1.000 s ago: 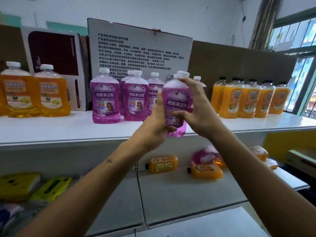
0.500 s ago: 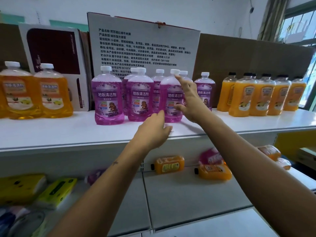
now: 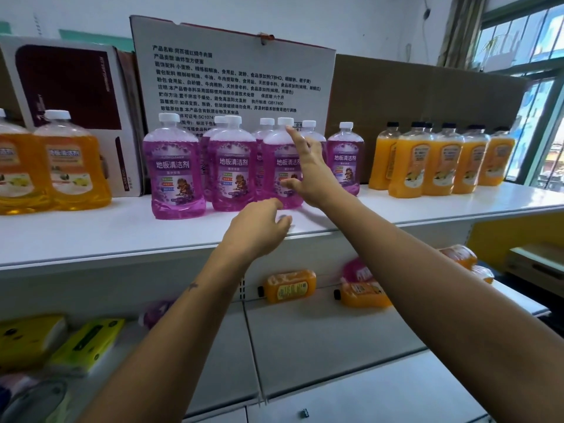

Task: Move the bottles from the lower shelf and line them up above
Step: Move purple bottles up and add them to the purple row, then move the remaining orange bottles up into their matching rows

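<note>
Several purple cleaner bottles stand upright on the white upper shelf (image 3: pixel 91 233). The front right one (image 3: pixel 279 166) stands by itself. My right hand (image 3: pixel 308 169) is open just in front of it, fingers spread, index finger up near its white cap. My left hand (image 3: pixel 259 230) hovers over the shelf's front edge, fingers loosely bent, holding nothing. On the lower shelf (image 3: pixel 320 337) lie two orange bottles (image 3: pixel 288 285) (image 3: pixel 361 296) on their sides, a purple bottle (image 3: pixel 355 270) behind the second, and another purple one (image 3: pixel 155 312) behind my left forearm.
Large orange bottles (image 3: pixel 73 166) stand at the upper shelf's left, and a row of black-capped orange bottles (image 3: pixel 442 160) at its right. Cardboard boxes (image 3: pixel 232 77) lean behind them. Yellow packets (image 3: pixel 85 346) lie at the lower left. More orange bottles (image 3: pixel 460 257) lie at the lower right.
The purple bottle I held in both hands now stands on the upper shelf. My right hand has let go and opened; my left hand has drawn back towards the shelf edge.
</note>
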The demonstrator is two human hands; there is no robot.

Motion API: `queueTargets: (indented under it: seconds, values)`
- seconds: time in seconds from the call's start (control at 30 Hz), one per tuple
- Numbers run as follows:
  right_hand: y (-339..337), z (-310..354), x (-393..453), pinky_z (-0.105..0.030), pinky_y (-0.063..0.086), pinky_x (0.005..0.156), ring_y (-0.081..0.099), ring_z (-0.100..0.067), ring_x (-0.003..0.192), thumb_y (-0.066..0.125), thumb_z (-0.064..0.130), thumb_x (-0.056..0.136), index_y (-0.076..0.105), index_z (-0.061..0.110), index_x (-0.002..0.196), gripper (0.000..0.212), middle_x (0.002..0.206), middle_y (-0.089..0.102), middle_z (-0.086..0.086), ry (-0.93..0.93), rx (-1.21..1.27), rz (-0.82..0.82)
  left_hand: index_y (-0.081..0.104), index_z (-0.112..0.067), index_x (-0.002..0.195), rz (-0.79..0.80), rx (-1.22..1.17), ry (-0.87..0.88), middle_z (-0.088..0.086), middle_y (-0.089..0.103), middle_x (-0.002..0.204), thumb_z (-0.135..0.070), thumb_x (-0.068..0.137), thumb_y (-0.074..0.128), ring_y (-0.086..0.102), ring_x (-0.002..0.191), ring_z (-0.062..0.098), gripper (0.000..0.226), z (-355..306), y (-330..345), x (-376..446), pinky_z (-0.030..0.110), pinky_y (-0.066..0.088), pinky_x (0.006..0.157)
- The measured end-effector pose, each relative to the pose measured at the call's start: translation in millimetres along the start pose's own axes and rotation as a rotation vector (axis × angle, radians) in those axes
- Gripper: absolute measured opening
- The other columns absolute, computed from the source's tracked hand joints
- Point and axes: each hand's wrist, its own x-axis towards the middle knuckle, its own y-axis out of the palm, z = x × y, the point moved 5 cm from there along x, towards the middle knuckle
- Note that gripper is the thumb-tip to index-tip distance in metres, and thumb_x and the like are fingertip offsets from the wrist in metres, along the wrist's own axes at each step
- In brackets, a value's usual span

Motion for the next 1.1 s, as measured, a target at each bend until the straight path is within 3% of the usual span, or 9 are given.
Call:
queueTargets:
  seconds: [0.1, 0.2, 0.3, 0.37, 0.47, 0.57, 0.73, 0.87, 1.1]
  values:
    - [-9.9, -5.1, -15.8, -0.047, 0.043, 0.108, 0.037, -0.036, 0.142, 0.072, 0.007, 0.089, 0.000, 0.039, 0.158, 0.105, 0.164, -0.001, -0.015, 0.047, 0.031, 0.013, 0.057, -0.015, 0.131, -0.011, -0.041, 0.006, 0.007, 0.063, 0.127, -0.036, 0.096, 0.051, 0.059, 0.113, 0.024, 0.041, -0.9, -3.6, -4.4, 0.043, 0.050, 0.094]
    - [-20.5, -16.9, -51.7, -0.057, 0.030, 0.118, 0.018, -0.033, 0.151, 0.069, 0.020, 0.093, 0.016, 0.038, 0.156, 0.084, 0.166, -0.002, -0.010, 0.111, 0.117, -0.017, 0.060, -0.011, 0.126, -0.142, -0.111, 0.078, 0.007, 0.063, 0.126, -0.028, 0.098, 0.053, 0.056, 0.116, 0.022, 0.034, -7.3, -12.7, -12.6, 0.040, 0.045, 0.100]
    - [-37.7, -30.8, -110.8, -0.050, 0.042, 0.112, 0.029, -0.028, 0.148, 0.065, 0.020, 0.095, 0.039, 0.031, 0.144, 0.058, 0.163, 0.013, -0.004, 0.078, 0.183, -0.233, 0.062, -0.009, 0.123, -0.424, -0.238, 0.256, 0.006, 0.061, 0.127, -0.017, 0.098, 0.053, 0.048, 0.123, 0.017, 0.028, -22.7, -16.1, -51.5, 0.026, 0.034, 0.106]
    - [-51.1, -44.3, -155.8, -0.039, 0.046, 0.109, 0.036, -0.020, 0.143, 0.063, 0.018, 0.095, 0.048, 0.034, 0.135, 0.046, 0.160, 0.023, 0.001, 0.093, 0.217, -0.412, 0.064, -0.008, 0.117, -0.508, -0.381, 0.335, 0.004, 0.060, 0.124, -0.013, 0.094, 0.052, 0.049, 0.123, 0.015, 0.026, -30.8, -0.8, -84.1, 0.025, 0.034, 0.107]
    - [-58.3, -71.2, -220.5, -0.036, 0.050, 0.105, 0.043, -0.017, 0.138, 0.060, 0.012, 0.093, 0.048, 0.049, 0.120, 0.047, 0.153, 0.035, -0.001, 0.216, 0.260, -0.555, 0.066, -0.008, 0.112, -0.407, -0.475, 0.391, 0.004, 0.059, 0.124, -0.008, 0.091, 0.053, 0.050, 0.123, 0.017, 0.025, -37.8, 48.6, -113.4, 0.028, 0.035, 0.107]
    - [-55.5, -101.2, -276.0, -0.035, 0.051, 0.102, 0.047, -0.015, 0.134, 0.060, 0.019, 0.089, 0.051, 0.046, 0.116, 0.040, 0.148, 0.041, -0.002, 0.378, 0.282, -0.563, 0.067, -0.011, 0.108, -0.235, -0.545, 0.351, 0.001, 0.060, 0.121, -0.010, 0.090, 0.052, 0.051, 0.121, 0.018, 0.023, -47.0, 105.6, -117.8, 0.033, 0.038, 0.105]
    - [-46.2, -154.8, -348.3, -0.036, 0.051, 0.102, 0.045, 0.011, 0.121, 0.060, 0.011, 0.096, 0.053, 0.044, 0.121, 0.042, 0.141, 0.045, 0.008, 0.636, 0.267, -0.519, 0.061, -0.024, 0.115, 0.059, -0.645, 0.222, -0.009, 0.056, 0.124, -0.025, 0.093, 0.050, 0.049, 0.122, 0.008, 0.025, -69.2, 190.1, -111.9, 0.030, 0.038, 0.104]
    - [-38.6, -192.8, -370.0, -0.036, 0.050, 0.103, 0.045, 0.014, 0.121, 0.059, 0.011, 0.096, 0.053, 0.044, 0.120, 0.041, 0.141, 0.044, 0.011, 0.708, 0.258, -0.491, 0.057, -0.030, 0.122, 0.151, -0.601, 0.190, -0.013, 0.054, 0.125, -0.018, 0.097, 0.055, 0.046, 0.122, 0.003, 0.027, -76.4, 238.7, -99.6, 0.018, 0.033, 0.098]
    - [-19.6, -265.7, -365.0, -0.027, 0.047, 0.102, 0.048, 0.006, 0.124, 0.061, 0.011, 0.097, 0.049, 0.047, 0.123, 0.046, 0.138, 0.048, 0.015, 0.710, 0.280, -0.361, 0.048, -0.037, 0.121, 0.287, -0.514, -0.039, -0.014, 0.046, 0.129, -0.020, 0.098, 0.056, 0.039, 0.121, 0.000, 0.031, -50.1, 311.0, -83.3, 0.019, 0.031, 0.097]
